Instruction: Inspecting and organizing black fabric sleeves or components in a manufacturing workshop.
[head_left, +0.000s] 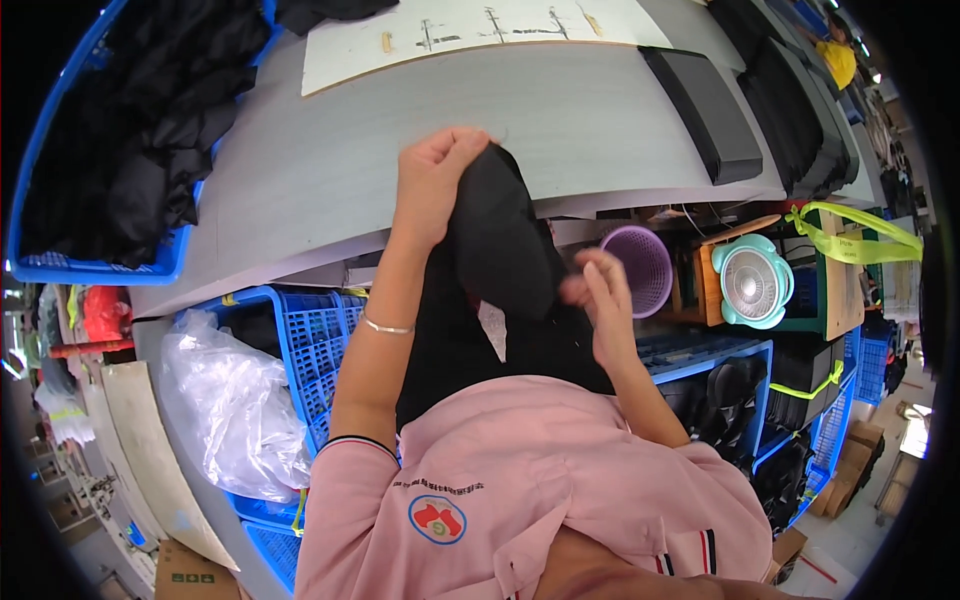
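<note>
The left hand (432, 185) clenches a black fabric piece (500, 240) over the counter's (330, 160) near edge — the right hand (600, 300), blurred, touches it, grip unclear.

You stand at a long grey surface (330, 160) in a crowded workshop, a pale pattern board (470, 35) lying at its far edge. A blue crate (60, 265) of dark cloth sits to your left. Below, blue plastic baskets (310, 340) hold a clear plastic bag (235, 405). To your right, a purple bin (640, 265) and a teal fan (752, 282) crowd the shelves.
</note>
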